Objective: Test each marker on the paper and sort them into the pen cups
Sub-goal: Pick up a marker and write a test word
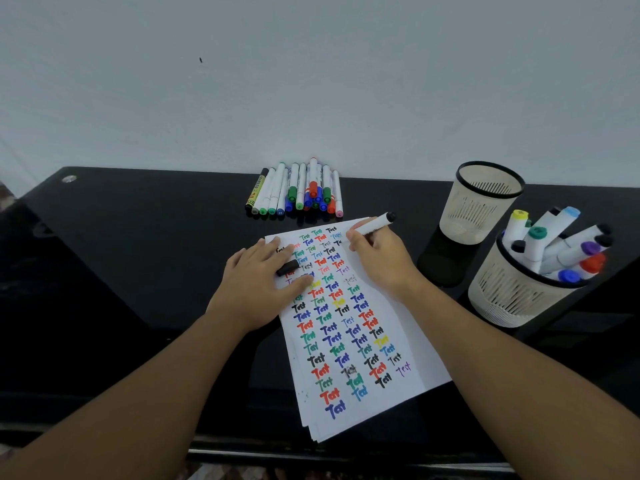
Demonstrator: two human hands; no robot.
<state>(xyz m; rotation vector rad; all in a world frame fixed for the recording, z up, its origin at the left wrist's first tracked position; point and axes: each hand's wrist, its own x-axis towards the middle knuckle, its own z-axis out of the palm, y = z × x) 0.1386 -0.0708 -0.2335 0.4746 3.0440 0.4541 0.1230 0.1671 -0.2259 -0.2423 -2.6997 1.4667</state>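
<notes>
My right hand grips a white-barrelled marker with a black end, fingers curled round it, its tip down at the far edge of the white sheet of paper covered in coloured "Test" scrawls. My left hand lies flat on the sheet's left side, fingers nearly straight, with the marker's black cap tucked between them. On the black table, a row of untested markers waits beyond the paper; to the right stand an empty cream mesh pen cup and a nearer cream mesh pen cup full of markers.
</notes>
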